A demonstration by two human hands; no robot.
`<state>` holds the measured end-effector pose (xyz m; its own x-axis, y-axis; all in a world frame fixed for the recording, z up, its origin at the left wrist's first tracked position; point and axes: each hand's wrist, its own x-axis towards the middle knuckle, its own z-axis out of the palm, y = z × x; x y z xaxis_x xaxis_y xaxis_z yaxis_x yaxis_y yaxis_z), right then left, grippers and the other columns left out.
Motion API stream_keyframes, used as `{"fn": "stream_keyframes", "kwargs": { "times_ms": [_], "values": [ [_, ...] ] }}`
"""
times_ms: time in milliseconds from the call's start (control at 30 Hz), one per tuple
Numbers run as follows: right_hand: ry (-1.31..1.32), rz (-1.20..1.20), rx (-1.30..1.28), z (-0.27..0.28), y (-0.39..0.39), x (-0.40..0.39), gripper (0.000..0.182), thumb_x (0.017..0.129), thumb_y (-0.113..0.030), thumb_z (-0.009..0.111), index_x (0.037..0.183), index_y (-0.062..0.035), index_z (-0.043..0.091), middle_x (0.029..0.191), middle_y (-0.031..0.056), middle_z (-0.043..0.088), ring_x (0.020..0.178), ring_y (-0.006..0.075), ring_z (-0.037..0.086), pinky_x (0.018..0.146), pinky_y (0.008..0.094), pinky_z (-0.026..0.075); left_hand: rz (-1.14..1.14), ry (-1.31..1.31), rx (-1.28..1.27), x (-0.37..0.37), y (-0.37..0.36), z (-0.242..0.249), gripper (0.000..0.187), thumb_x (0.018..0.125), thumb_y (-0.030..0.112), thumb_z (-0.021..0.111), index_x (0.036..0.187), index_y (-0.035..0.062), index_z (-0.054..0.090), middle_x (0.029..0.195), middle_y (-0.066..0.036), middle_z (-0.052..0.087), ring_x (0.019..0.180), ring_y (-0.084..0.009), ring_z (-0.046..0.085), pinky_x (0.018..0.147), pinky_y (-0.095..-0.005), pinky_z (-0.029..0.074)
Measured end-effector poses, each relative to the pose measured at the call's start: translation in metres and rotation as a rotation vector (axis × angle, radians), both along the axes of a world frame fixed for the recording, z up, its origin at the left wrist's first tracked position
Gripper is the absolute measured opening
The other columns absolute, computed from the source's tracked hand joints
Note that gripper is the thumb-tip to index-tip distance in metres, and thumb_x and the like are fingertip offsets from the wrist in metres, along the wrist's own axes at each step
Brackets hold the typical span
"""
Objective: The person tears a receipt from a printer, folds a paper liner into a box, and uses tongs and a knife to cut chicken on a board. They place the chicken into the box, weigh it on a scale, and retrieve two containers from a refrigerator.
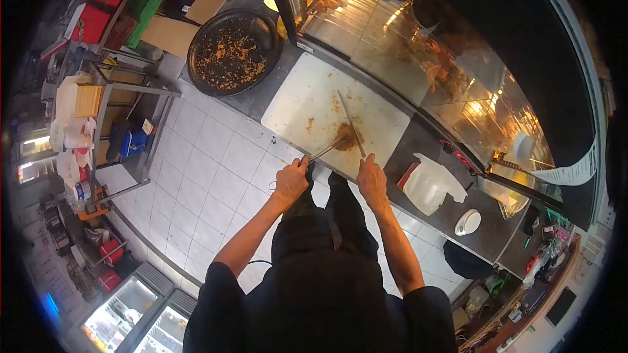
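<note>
My left hand [292, 178] is closed round the handle end of a thin metal utensil [324, 150], whose far end touches a piece of browned food [346, 136]. My right hand [372, 182] grips a long knife [350, 119]. Its blade points away from me and lies across the right side of the food. The food rests near the front edge of a white cutting board [288, 101], which has brown crumbs and smears on it. Whether the utensil is a fork or tongs I cannot tell.
A round black pan [195, 65] with orange-brown crumbs stands left of the board. Behind is a lit glass cabinet [386, 39] with food inside. White paper or plastic sheets [428, 189] and a small white scale [468, 222] lie to the right. A metal shelf [157, 88] stands left.
</note>
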<state>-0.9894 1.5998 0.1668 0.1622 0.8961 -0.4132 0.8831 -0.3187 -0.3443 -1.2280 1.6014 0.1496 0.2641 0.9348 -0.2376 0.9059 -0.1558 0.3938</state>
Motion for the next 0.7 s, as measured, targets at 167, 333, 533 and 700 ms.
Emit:
{"fn": "stream_keyframes", "kwargs": {
  "times_ms": [167, 333, 533, 700],
  "values": [
    [0.003, 0.023, -0.031, -0.025, -0.018, 0.007, 0.028, 0.099, -0.026, 0.042, 0.101, 0.0011, 0.041, 0.078, 0.0288, 0.063, 0.070, 0.0481, 0.063, 0.062, 0.0542, 0.051, 0.015, 0.008, -0.074, 0.002, -0.002, 0.001, 0.041, 0.079, 0.008, 0.059, 0.119, 0.0081, 0.056, 0.087, -0.011, 0.059, 0.067, -0.0316, 0.065, 0.055, -0.0444, 0.053],
    [0.023, 0.075, 0.085, -0.076, 0.004, 0.012, 0.028, 0.099, -0.026, 0.043, 0.102, 0.0016, 0.040, 0.075, 0.0301, 0.062, 0.068, 0.0487, 0.062, 0.059, 0.0552, 0.050, -0.002, 0.000, -0.098, 0.000, -0.004, -0.007, 0.045, 0.074, 0.005, 0.059, 0.119, 0.0068, 0.055, 0.086, -0.011, 0.058, 0.067, -0.0312, 0.065, 0.055, -0.0440, 0.053],
    [0.025, 0.087, -0.063, -0.007, 0.031, 0.005, 0.030, 0.099, -0.028, 0.045, 0.102, 0.0012, 0.039, 0.074, 0.0311, 0.061, 0.070, 0.0494, 0.062, 0.060, 0.0574, 0.049, 0.024, -0.047, -0.079, -0.005, -0.003, -0.013, 0.050, 0.072, 0.003, 0.059, 0.121, 0.0069, 0.055, 0.086, -0.010, 0.058, 0.069, -0.0306, 0.064, 0.055, -0.0427, 0.053],
    [0.014, -0.044, -0.125, -0.028, -0.001, -0.011, 0.029, 0.099, -0.028, 0.044, 0.101, -0.0001, 0.038, 0.071, 0.0305, 0.061, 0.070, 0.0490, 0.062, 0.061, 0.0574, 0.049, 0.022, -0.079, -0.106, -0.004, -0.001, -0.011, 0.050, 0.072, 0.003, 0.058, 0.122, 0.0074, 0.056, 0.086, -0.009, 0.057, 0.068, -0.0301, 0.064, 0.054, -0.0419, 0.052]
  ]
}}
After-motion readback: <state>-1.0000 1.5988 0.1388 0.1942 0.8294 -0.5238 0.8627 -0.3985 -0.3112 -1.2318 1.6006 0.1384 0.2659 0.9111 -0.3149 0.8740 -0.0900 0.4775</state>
